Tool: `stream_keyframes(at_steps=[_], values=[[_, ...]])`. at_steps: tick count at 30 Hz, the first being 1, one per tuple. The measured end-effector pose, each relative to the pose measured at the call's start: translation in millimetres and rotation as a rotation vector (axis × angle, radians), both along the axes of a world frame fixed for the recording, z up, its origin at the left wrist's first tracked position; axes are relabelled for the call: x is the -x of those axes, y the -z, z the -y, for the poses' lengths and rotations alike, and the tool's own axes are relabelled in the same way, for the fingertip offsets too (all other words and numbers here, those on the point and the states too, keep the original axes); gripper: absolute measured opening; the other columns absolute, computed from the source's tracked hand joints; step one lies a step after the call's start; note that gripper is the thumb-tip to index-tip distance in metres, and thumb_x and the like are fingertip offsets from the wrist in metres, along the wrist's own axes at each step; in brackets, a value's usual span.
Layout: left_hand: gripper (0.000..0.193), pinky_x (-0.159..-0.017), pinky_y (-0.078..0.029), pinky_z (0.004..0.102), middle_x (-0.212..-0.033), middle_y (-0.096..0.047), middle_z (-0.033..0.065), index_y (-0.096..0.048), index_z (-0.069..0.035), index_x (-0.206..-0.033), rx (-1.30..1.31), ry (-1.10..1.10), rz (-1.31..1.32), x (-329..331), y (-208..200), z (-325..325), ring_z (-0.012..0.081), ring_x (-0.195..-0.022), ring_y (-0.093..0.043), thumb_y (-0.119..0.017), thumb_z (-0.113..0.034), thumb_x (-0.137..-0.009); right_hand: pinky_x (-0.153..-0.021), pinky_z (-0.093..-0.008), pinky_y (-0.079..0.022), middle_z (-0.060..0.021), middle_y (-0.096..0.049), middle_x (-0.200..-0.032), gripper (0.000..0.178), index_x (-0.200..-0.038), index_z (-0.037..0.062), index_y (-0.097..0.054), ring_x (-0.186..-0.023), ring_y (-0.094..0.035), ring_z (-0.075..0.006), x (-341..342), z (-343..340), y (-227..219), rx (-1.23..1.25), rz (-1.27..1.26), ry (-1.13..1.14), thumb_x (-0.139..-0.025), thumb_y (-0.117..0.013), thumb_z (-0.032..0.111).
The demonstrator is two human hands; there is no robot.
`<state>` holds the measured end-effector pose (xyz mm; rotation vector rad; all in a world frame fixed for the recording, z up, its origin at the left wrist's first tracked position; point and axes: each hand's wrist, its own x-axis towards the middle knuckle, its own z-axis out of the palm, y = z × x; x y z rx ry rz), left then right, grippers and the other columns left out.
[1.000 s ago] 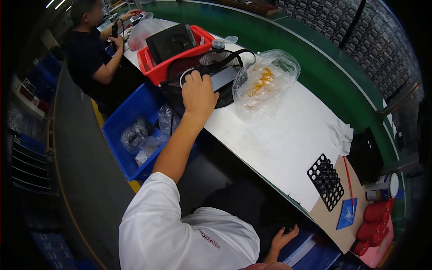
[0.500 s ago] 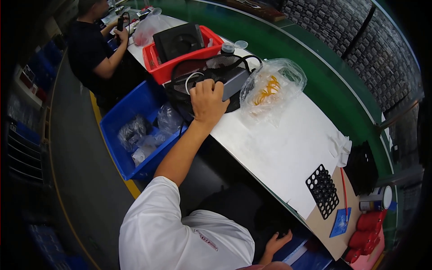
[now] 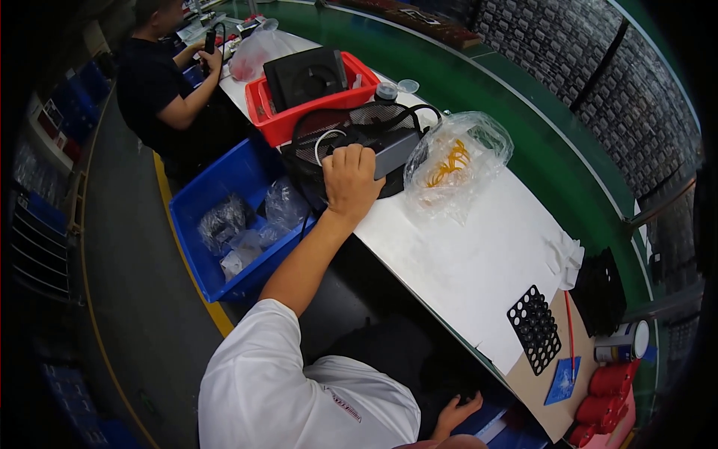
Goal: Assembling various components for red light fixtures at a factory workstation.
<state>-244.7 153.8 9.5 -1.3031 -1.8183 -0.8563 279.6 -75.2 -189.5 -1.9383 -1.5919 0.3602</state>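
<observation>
My left hand [image 3: 351, 178] reaches far across the table's left part, with its fingers curled down over the near end of a grey box [image 3: 396, 154]. The box lies in a black mesh bag [image 3: 310, 133], and a white loop of cord shows beside my fingers. My fingertips are hidden behind the knuckles. Low in the picture, my right hand [image 3: 458, 413] rests near my lap below the table edge, its fingers apart and nothing visible in them. Just right of the grey box sits a clear plastic bag [image 3: 479, 138] with yellow coiled pieces inside.
A red bin [image 3: 280, 131] holding a black moulded part [image 3: 307, 77] stands beyond the mesh bag. Left of the table is a blue bin [image 3: 187, 217] with plastic bags. Toward the right lie a black perforated tray [image 3: 534, 329], a red stick and red spools [image 3: 609, 380]. A co-worker [image 3: 149, 97] stands far left.
The scene has shifted slightly downward in the picture. My left hand keeps its hold at the grey box, and my right hand stays low by my lap.
</observation>
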Motion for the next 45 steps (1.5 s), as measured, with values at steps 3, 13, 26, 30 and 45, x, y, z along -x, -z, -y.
stream_keyframes(at_steps=[3, 13, 26, 30, 45], values=[[0.043, -0.079, -0.037, 0.0393, -0.093, -0.055, 0.0051, -0.056, -0.012, -0.087, 0.038, -0.008, 0.032, -0.4, -2.4, -1.5, 0.0250, -0.093, -0.051, -0.084, -0.025, -0.057, -0.100, -0.0444, -0.042, -0.0280, -0.034, -0.141, 0.062, -0.138, -0.0072, -0.037, -0.123, -0.042, -0.0424, 1.6, -1.0, -1.9, -0.006, 0.010, 0.000, -0.082, -0.058, 0.006], [0.038, -0.086, -0.036, 0.0410, -0.095, -0.057, 0.0080, -0.069, -0.006, -0.087, 0.187, -0.090, 0.034, 6.1, -28.8, 11.7, 0.0278, -0.100, -0.050, -0.081, -0.036, -0.068, -0.100, -0.0456, -0.043, -0.0274, -0.035, -0.141, 0.061, -0.139, -0.0068, -0.037, -0.125, -0.042, -0.0422, 0.4, -1.1, 2.0, -0.022, -0.023, -0.014, -0.083, -0.058, 0.008], [0.019, -0.077, -0.044, 0.0410, -0.085, -0.061, 0.0103, -0.069, -0.004, -0.092, 0.073, 0.847, 0.113, -124.7, -0.1, 95.2, 0.0286, -0.076, -0.057, -0.071, -0.003, -0.074, -0.104, -0.0475, -0.039, -0.0245, -0.054, -0.127, 0.046, -0.127, -0.0021, -0.052, -0.120, -0.050, -0.0424, 20.7, -5.0, -34.4, -0.061, 0.032, -0.015, -0.083, -0.063, 0.009], [0.018, -0.069, -0.043, 0.0388, -0.076, -0.061, 0.0050, -0.067, -0.007, -0.087, 0.260, 1.354, 0.327, -195.8, 25.6, 121.8, 0.0252, -0.070, -0.057, -0.069, -0.003, -0.069, -0.095, -0.0432, -0.044, -0.0167, -0.060, -0.119, 0.032, -0.112, 0.0033, -0.061, -0.109, -0.056, -0.0371, 40.5, 14.6, -54.5, -0.130, 0.027, -0.061, -0.081, -0.068, 0.007], [0.010, -0.072, -0.044, 0.0357, -0.076, -0.067, 0.0055, -0.072, -0.004, -0.084, 0.802, 1.781, 0.279, -280.4, 43.6, 142.6, 0.0230, -0.072, -0.062, -0.071, -0.012, -0.078, -0.092, -0.0443, -0.046, -0.0212, -0.062, -0.114, 0.026, -0.117, -0.0009, -0.058, -0.105, -0.059, -0.0406, -130.8, 76.0, -36.5, -0.242, 0.014, 0.674, -0.095, -0.053, 0.010]])
